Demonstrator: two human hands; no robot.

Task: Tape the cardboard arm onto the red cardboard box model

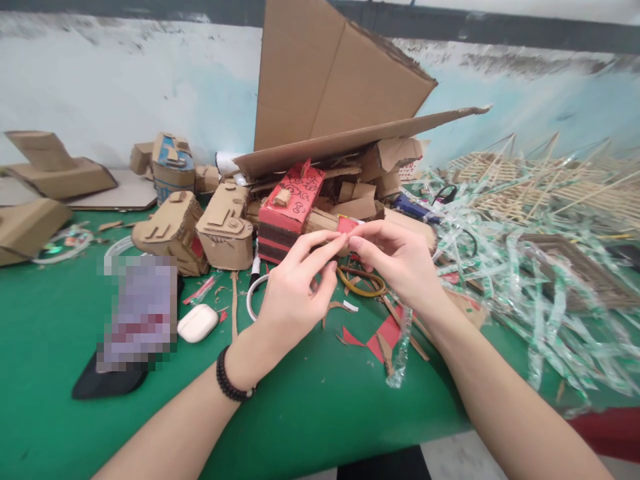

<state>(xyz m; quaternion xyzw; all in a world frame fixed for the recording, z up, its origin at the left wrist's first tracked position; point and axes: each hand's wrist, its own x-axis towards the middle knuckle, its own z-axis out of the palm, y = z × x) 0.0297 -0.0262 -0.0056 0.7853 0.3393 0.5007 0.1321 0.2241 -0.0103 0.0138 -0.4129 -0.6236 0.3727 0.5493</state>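
Observation:
My left hand [300,283] and my right hand [397,260] meet over the table, fingertips pinched together. Whatever sits between them is small and hidden by the fingers. Just behind them stands a red-topped cardboard box [290,210] with black drawn patterns and a small cardboard piece on top. A yellow-brown ring-shaped band [361,283] lies below the fingertips. Red paper scraps [387,333] and thin cardboard strips are scattered under my right hand, beside a crumpled strip of clear tape [400,360].
Folded cardboard blocks [225,227] line the left and back. A large cardboard sheet [310,80] leans at the rear wall. Tangled green-white tape [500,293] and thin wooden stick structures [515,180] fill the right. A white earbud case [198,323] lies near a blurred-out phone-like object [143,313].

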